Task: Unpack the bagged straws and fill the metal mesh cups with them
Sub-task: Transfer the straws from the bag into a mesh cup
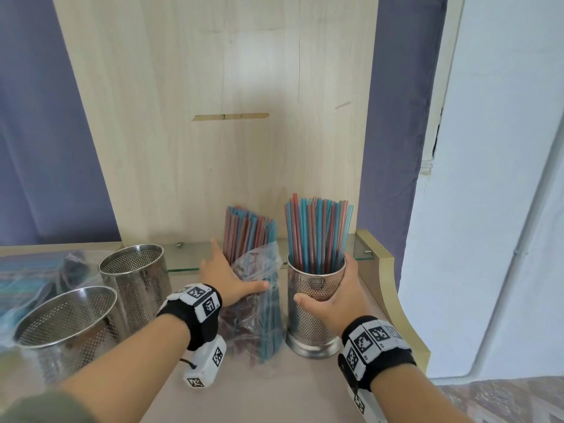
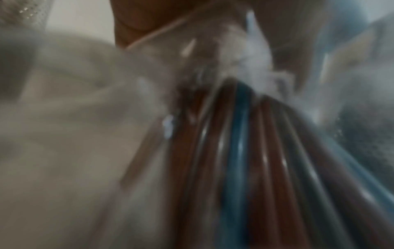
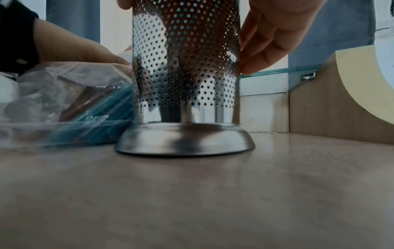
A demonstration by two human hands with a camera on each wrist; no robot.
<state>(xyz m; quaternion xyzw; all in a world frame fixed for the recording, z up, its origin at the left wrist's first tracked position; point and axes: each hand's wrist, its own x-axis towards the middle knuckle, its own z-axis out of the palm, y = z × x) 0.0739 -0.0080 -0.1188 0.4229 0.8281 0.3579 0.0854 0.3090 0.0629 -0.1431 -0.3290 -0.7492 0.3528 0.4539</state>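
Note:
A clear plastic bag (image 1: pixel 259 315) of red and blue straws (image 1: pixel 247 230) stands tilted on the table, the straw tops poking out of its open mouth. My left hand (image 1: pixel 236 274) grips the bag at mid height, thumb across the front and index finger pointing up. In the left wrist view the straws (image 2: pixel 234 160) and bag film (image 2: pixel 85 101) are blurred. To the right stands a metal mesh cup (image 1: pixel 311 325) full of straws (image 1: pixel 317 230). My right hand (image 1: pixel 323 279) grips the cup's upper wall; the cup (image 3: pixel 185 67) sits flat on the table, with fingers (image 3: pixel 266 42) on its far side.
Two empty mesh cups (image 1: pixel 137 276) (image 1: pixel 67 328) stand to the left. Another bag of straws (image 1: pixel 27 279) lies at the far left. A low glass shelf (image 1: pixel 186 254) runs along the wooden back panel (image 1: pixel 213 148). A curved wooden side piece (image 1: pixel 387 270) bounds the table on the right.

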